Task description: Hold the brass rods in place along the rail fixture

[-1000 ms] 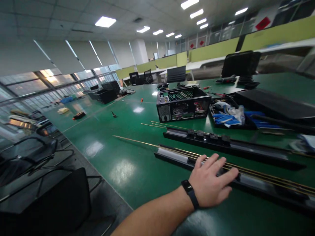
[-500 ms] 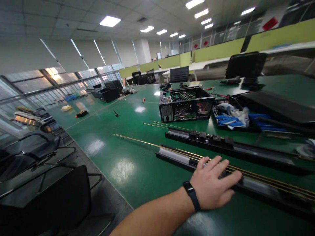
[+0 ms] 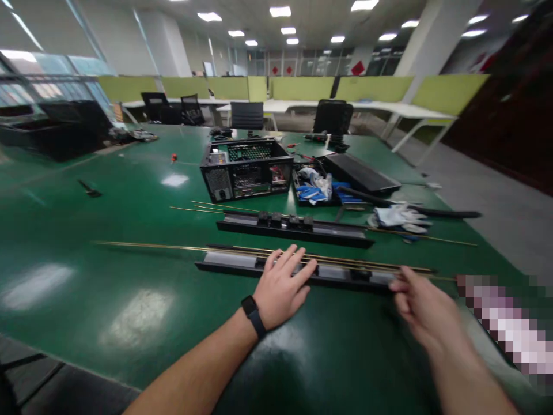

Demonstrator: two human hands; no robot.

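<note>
My left hand (image 3: 281,287), with a black band at the wrist, lies flat and open on the near long black rail (image 3: 242,264), fingers spread over the thin brass rods (image 3: 173,248) that run along it. My right hand (image 3: 421,308) is at the rail's right end, blurred by motion, its fingertips at the rail; I cannot make out whether they grip it. A second black rail (image 3: 337,231) with several small black blocks lies parallel just behind.
An open black computer case (image 3: 244,168) stands behind the rails on the green table (image 3: 129,288). A black tray with blue and white gloves (image 3: 313,187), a flat black panel (image 3: 360,173) and white gloves (image 3: 397,216) lie to the right. Office chairs and desks stand beyond.
The view has swung to the right, facing the rails head-on. My right hand has come into view at the near rail's right end. My left hand stays flat on that rail.
</note>
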